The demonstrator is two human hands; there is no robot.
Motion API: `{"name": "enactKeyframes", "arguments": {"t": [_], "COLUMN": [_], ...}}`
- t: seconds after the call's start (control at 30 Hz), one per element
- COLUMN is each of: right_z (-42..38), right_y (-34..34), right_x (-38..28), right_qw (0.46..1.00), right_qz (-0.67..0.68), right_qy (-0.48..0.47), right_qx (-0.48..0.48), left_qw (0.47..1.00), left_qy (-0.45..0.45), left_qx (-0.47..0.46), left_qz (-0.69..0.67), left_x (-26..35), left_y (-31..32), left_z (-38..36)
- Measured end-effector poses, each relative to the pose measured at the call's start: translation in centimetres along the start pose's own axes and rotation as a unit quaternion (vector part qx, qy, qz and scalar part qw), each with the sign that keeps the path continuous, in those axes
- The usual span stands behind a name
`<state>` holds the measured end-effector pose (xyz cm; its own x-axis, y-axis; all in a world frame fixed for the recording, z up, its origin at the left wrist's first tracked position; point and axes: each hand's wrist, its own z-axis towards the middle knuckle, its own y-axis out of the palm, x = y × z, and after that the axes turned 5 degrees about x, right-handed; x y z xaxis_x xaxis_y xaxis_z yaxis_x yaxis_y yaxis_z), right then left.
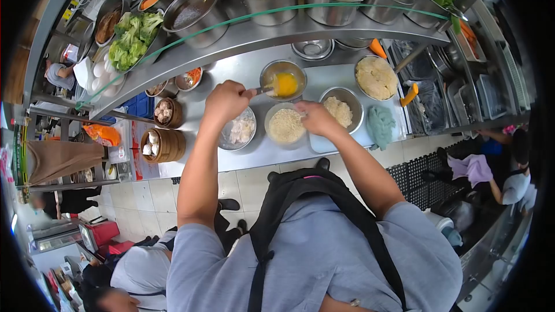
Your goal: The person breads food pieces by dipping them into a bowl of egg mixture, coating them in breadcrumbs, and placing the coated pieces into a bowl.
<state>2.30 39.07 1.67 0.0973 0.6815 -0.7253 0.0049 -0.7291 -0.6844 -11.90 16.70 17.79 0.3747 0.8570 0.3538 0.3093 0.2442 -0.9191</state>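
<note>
My left hand [227, 101] is closed round a short utensil [265, 89] that reaches over the rim of a metal bowl [299, 71] of beaten egg [285, 85]. Below that hand stands a bowl of pale raw pieces [240, 129]. My right hand [318, 118] has its fingers drawn together over the right edge of a bowl of crumbs [285, 126]; what they hold, if anything, I cannot tell. Just right of it, another metal bowl [359, 114] contains more crumb-like food [338, 111] and stands on a white board [321, 75].
A heaped bowl of pale yellow food [376, 78] and a green cloth [380, 125] lie to the right. Bamboo steamers [167, 145] stand left. Overhead, a steel shelf [243, 44] carries pots, broccoli [135, 38] and eggs [99, 70]. Other people [139, 271] are behind and at right.
</note>
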Motion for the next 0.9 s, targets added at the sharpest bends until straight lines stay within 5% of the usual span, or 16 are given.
{"name": "enactKeyframes", "arguments": {"t": [0.17, 0.3, 0.5, 0.57, 0.77, 0.9], "right_z": [-0.8, 0.6, 1.9, 3.2, 4.7, 6.9], "right_y": [-3.1, -0.6, 4.0, 7.5, 8.2, 7.8], "right_x": [-0.8, 0.8, 0.9, 2.7, 1.7, 0.4], "right_qw": [0.981, 0.982, 0.998, 0.989, 0.964, 0.945], "right_qz": [0.154, 0.17, 0.025, -0.145, -0.184, -0.227], "right_qy": [0.077, 0.054, 0.053, 0.016, -0.128, -0.059], "right_qx": [0.088, 0.069, 0.009, 0.007, -0.145, -0.228], "left_qw": [0.99, 0.997, 0.997, 0.998, 0.999, 0.992], "left_qy": [0.015, -0.018, -0.036, -0.008, -0.024, -0.093], "left_qx": [-0.045, -0.075, -0.026, -0.033, 0.021, 0.08], "left_qz": [-0.135, -0.028, 0.056, 0.06, 0.015, -0.006], "left_x": [-3.5, -6.1, -3.9, -3.8, -6.4, -9.2], "left_y": [3.8, 13.7, 13.6, 13.7, 10.7, 8.6], "left_z": [-3.6, -4.4, -7.2, -7.6, -10.1, -12.1]}}
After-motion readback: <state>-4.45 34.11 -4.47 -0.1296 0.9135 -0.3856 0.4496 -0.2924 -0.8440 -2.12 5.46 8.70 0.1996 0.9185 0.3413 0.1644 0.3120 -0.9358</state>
